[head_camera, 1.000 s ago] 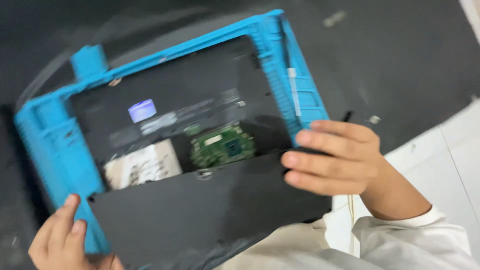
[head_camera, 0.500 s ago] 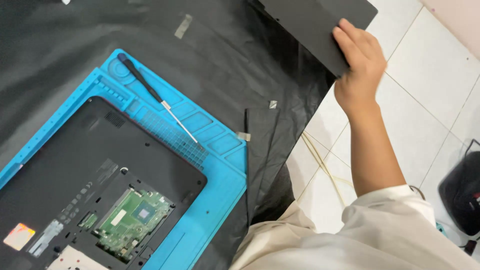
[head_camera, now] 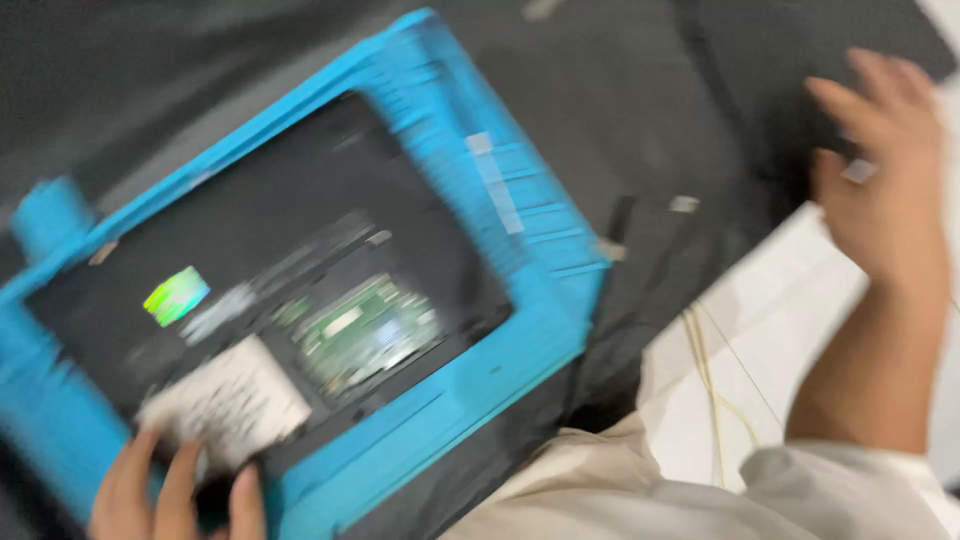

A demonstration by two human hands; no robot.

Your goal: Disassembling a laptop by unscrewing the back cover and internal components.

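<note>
Opened laptop on a blue mat, my hands at opposite ends.

A black cloth covers the floor, with white tile showing at its right edge and thin pale cords lying across that tile. The blue mat sits on the cloth, and the laptop lies on it bottom up, its green board and a white label exposed. My left hand rests on the laptop's near edge, fingers spread loosely, gripping nothing that I can make out. My right hand is open, fingers apart, at the black cover lying on the cloth well away from the mat; blur hides whether it touches.
</note>
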